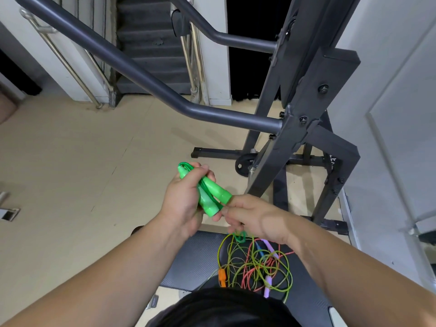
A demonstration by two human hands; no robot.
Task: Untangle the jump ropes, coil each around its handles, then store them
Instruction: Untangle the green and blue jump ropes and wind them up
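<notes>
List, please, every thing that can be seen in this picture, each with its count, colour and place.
green jump rope: one, green, two handles held together above the floor
tangled ropes: several, yellow-green and red cords, on the mat
orange handle: one, orange, left edge of the tangle
purple handles: two, purple, right part of the tangle
blue handle: one, blue, top of the tangle
mat: one, dark grey, on the floor under the tangle
metal frame: one, dark grey, right of centre
weight plate: one, black, at the frame's foot
stairs: one flight, grey, far back
floor: beige
left hand: grips the green handles
right hand: pinches the green cord at the handles' lower ends
</notes>
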